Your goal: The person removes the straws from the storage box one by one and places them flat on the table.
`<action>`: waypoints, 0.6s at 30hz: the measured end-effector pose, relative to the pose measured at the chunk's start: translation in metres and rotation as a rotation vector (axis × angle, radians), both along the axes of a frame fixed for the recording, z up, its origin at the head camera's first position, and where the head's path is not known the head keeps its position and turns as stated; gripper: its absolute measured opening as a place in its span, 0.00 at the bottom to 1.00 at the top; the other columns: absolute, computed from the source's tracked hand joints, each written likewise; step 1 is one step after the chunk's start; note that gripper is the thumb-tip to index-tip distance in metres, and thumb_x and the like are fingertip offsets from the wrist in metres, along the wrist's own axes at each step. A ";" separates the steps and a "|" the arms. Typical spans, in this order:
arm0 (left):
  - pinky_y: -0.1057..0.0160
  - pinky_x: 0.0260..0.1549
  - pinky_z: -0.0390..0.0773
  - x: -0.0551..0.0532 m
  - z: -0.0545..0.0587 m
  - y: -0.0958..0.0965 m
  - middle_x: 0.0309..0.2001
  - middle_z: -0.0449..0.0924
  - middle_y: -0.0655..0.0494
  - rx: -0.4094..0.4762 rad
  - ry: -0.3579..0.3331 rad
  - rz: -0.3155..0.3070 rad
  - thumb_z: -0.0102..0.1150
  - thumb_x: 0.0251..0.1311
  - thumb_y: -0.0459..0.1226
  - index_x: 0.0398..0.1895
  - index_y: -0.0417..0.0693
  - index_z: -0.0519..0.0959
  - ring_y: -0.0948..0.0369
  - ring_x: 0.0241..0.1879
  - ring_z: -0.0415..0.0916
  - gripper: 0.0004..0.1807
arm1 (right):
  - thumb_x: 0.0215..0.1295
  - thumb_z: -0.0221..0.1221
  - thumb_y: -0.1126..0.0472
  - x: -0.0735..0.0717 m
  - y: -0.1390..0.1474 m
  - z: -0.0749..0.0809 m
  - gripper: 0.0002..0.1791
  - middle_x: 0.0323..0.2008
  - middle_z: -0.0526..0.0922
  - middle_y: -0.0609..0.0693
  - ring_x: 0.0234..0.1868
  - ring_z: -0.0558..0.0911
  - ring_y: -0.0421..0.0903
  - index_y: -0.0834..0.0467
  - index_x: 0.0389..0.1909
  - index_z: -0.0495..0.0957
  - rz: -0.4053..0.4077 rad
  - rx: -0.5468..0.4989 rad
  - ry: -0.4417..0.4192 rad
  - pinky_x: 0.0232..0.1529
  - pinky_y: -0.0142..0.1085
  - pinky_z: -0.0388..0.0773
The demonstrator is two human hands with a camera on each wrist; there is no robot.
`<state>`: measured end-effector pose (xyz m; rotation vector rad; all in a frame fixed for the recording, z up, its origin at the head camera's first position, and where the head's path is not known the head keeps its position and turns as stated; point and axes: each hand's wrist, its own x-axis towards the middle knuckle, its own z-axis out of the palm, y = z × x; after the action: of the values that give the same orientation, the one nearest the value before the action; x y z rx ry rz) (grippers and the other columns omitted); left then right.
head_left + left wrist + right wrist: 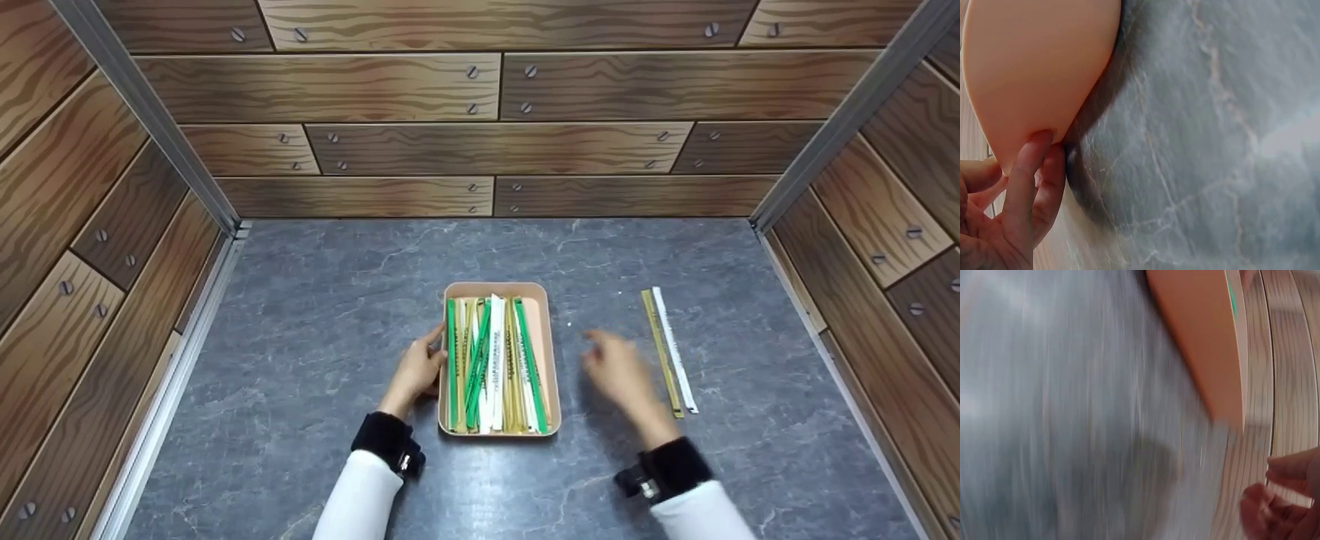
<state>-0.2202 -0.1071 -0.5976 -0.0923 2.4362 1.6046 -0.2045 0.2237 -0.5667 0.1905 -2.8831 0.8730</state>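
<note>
A peach-coloured tray [554, 360] holds several long, thin, printed wrapped sticks [497, 360] in green, gold and white, laid lengthwise. At its left side my left hand [414, 369] grips the tray; in the left wrist view, fingertips [1039, 147] press against the outer wall near the rim. My right hand [619, 372] is blurred above the table, between the tray and two more sticks. Its fingers are loosely bent with nothing visible in them. Of those two sticks, the gold stick [661, 352] lies left of the white stick [675, 351], nearly parallel.
The grey marbled tabletop [322, 315] is bounded by wood-patterned panels [405, 146] at the back and both sides. Metal posts [172, 127] stand at the back corners. Tiny white specks [569, 324] lie right of the tray.
</note>
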 end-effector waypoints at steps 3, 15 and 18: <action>0.58 0.17 0.81 0.000 0.001 0.001 0.36 0.82 0.40 0.014 -0.011 0.013 0.52 0.69 0.30 0.74 0.53 0.64 0.54 0.27 0.82 0.30 | 0.56 0.62 0.72 0.006 -0.039 -0.004 0.15 0.32 0.84 0.54 0.26 0.78 0.45 0.64 0.47 0.83 0.136 -0.021 0.030 0.28 0.39 0.79; 0.60 0.22 0.82 0.000 0.000 0.002 0.33 0.81 0.45 -0.007 -0.007 0.030 0.55 0.68 0.30 0.73 0.53 0.65 0.55 0.28 0.80 0.31 | 0.59 0.62 0.70 0.008 -0.114 -0.016 0.14 0.34 0.84 0.54 0.29 0.79 0.43 0.64 0.47 0.82 0.352 -0.030 -0.118 0.31 0.35 0.80; 0.60 0.21 0.82 0.000 0.000 0.001 0.33 0.81 0.45 -0.010 -0.008 0.033 0.55 0.68 0.31 0.73 0.53 0.65 0.55 0.28 0.81 0.30 | 0.60 0.62 0.70 0.006 -0.119 -0.017 0.15 0.38 0.84 0.54 0.35 0.82 0.46 0.63 0.48 0.82 0.379 -0.016 -0.139 0.38 0.37 0.81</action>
<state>-0.2203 -0.1059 -0.5978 -0.1412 2.4495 1.6021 -0.1980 0.1048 -0.5837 0.7211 -3.0187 0.9998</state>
